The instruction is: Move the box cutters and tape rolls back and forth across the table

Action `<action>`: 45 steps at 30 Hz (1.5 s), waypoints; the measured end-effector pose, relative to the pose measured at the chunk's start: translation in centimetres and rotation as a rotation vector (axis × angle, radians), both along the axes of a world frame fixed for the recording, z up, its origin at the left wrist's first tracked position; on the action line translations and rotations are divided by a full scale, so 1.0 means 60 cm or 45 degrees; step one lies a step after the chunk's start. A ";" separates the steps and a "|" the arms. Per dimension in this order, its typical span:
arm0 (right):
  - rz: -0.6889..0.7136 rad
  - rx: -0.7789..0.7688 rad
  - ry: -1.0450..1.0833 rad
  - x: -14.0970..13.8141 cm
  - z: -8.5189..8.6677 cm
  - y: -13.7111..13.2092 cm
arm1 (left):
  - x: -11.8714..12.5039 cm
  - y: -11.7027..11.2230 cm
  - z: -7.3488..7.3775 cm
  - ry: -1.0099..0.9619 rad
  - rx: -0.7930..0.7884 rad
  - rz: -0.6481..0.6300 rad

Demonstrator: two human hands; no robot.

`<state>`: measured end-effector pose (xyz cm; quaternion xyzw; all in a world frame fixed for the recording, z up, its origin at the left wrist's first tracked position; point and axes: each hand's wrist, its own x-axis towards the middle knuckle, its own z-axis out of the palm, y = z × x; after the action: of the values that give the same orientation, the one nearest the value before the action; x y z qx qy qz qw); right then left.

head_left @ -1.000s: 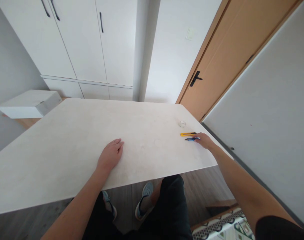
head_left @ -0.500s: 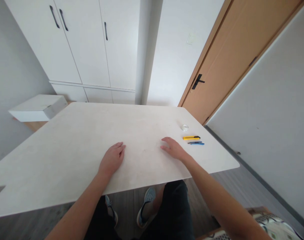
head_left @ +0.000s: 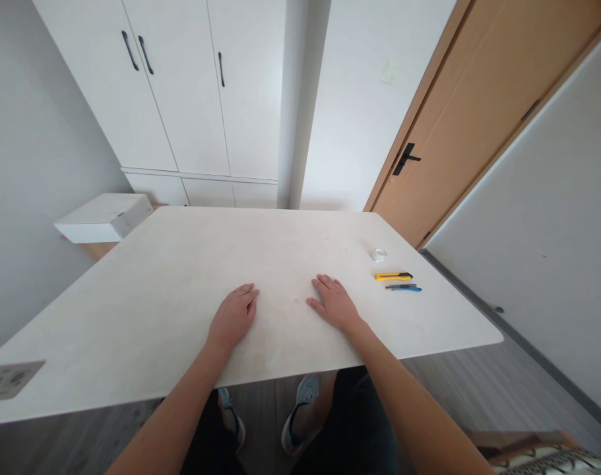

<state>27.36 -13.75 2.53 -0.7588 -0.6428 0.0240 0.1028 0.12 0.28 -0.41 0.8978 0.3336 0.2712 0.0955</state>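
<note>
My left hand [head_left: 234,315] rests on the white table [head_left: 191,257] near its front edge, fingers stretched forward and holding nothing. Across a short gap, my right hand [head_left: 334,302] lies flat on the same top with its thumb spread to the left, also without anything in it. Off to the right of that hand lies a yellow utility knife [head_left: 394,276]. Just in front of the knife is a slim blue and dark pen-like item [head_left: 404,287], perhaps more than one piece. Behind them stands a small clear roll of tape [head_left: 378,254].
A socket panel [head_left: 13,380] is set into the table's front left corner. A white box [head_left: 105,218] sits beyond the left edge. White cabinets [head_left: 181,92] stand behind, and a wooden door [head_left: 458,99] is at right. A patterned item [head_left: 552,460] shows low at right.
My right hand has shifted slightly left and settled flatter, its fingers more spread. My left hand stays in place on the table. The view has turned a little left.
</note>
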 end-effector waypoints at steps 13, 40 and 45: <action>0.004 -0.007 0.003 -0.002 0.003 -0.001 | 0.000 0.002 0.001 0.008 -0.013 -0.004; -0.004 -0.006 0.003 0.000 -0.002 0.000 | 0.000 0.002 0.000 0.035 0.005 -0.002; -0.004 -0.004 -0.019 0.000 -0.003 0.000 | 0.000 0.003 -0.002 0.021 0.007 0.002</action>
<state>27.34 -13.74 2.36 -0.7600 -0.6423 0.0191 0.0970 0.14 0.44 -0.53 0.9000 0.3344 0.2650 0.0900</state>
